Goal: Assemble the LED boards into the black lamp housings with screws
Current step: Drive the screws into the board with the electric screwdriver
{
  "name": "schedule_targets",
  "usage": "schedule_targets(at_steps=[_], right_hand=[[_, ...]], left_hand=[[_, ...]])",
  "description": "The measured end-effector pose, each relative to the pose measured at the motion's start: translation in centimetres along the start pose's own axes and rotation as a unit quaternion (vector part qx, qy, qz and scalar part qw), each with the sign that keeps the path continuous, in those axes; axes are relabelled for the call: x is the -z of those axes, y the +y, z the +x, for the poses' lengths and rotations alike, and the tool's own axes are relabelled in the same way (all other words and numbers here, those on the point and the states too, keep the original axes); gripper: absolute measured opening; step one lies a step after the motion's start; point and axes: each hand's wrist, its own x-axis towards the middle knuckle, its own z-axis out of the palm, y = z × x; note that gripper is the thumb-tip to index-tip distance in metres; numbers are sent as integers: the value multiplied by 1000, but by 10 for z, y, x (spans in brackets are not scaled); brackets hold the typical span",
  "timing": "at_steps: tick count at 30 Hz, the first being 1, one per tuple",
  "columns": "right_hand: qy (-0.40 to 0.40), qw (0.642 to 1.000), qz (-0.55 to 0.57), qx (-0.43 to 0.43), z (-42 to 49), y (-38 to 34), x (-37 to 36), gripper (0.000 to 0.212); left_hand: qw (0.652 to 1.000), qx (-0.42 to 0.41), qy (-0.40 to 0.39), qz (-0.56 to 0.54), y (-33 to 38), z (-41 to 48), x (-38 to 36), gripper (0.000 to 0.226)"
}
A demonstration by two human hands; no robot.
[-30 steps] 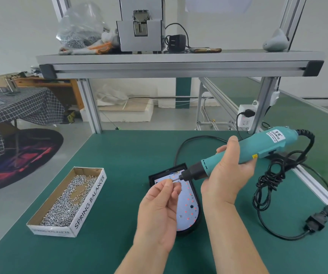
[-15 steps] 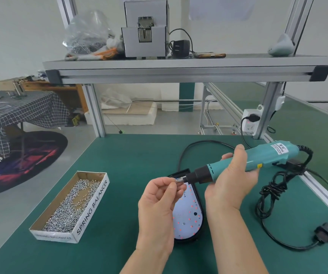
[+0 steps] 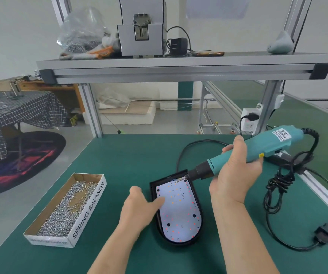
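Our right hand (image 3: pixel 236 175) grips the barrel of the teal electric screwdriver (image 3: pixel 258 153), fingers curled round it, with the bit (image 3: pixel 185 176) slanting down ahead of the knuckles to the far end of the LED board (image 3: pixel 180 210). Our left hand (image 3: pixel 139 208) lies flat and relaxed just across from it, index finger stretched out and pressing on the board's near-left edge. The board sits inside the black lamp housing (image 3: pixel 199 204), which lies on the green mat (image 3: pixel 129 155) between our two wrists. The tip is blurred, so we cannot quite tell whether a screw is already seated under it. To do this step well, we judge the driver should be raised closer to upright before we trigger it, since at this lean the bit could skate off and scratch the board. The left fingers should press firmly so the board cannot shift over its hole, and stay clear of the bit. Out beyond the left hand stands a cardboard box (image 3: pixel 89 209) heaped with loose screws (image 3: pixel 66 210); its side reads "SPRING BALANCER". A white label (image 3: pixel 281 135) on the driver's rear carries print too small to read.
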Motion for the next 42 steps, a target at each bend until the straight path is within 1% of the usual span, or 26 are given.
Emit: schedule_targets(at_steps=[2, 4, 7, 10, 14, 17, 20, 26, 33, 38, 42], right_hand=[[-14, 1000, -12, 19, 1, 2, -2, 17], [-31, 999, -24, 36, 3, 6, -4, 17], [-56, 995, -49, 71, 7, 10, -7, 16], [-82, 988, -81, 106, 11, 16, -10, 17], [-125, 973, -118, 154, 13, 29, -12, 15], [-162, 959, -141, 183, 13, 39, -13, 15], [-183, 953, -156, 185, 13, 47, -16, 17], [-199, 946, -175, 188, 13, 62, -19, 19], [-200, 939, -196, 199, 10, 76, -24, 32], [-219, 932, -210, 198, 9, 79, -27, 31], [-238, 926, -220, 196, 6, 81, -25, 33]], left_hand=[[999, -1, 0, 32, 10, 5, -9, 54], [999, 13, -3, 36, 18, 9, -14, 51], [997, 28, -49, -50, 19, 21, -22, 44], [990, 14, -90, -110, 18, 21, -30, 31], [983, 3, -103, -151, 19, 17, -36, 45], [976, 4, -127, -176, 16, 22, -35, 44], [973, -2, -137, -184, 16, 23, -35, 43], [974, 3, -130, -188, 15, 24, -36, 41], [975, -1, -126, -185, 15, 25, -37, 40], [976, -1, -123, -181, 16, 25, -37, 37], [976, -2, -123, -182, 15, 25, -37, 40]])
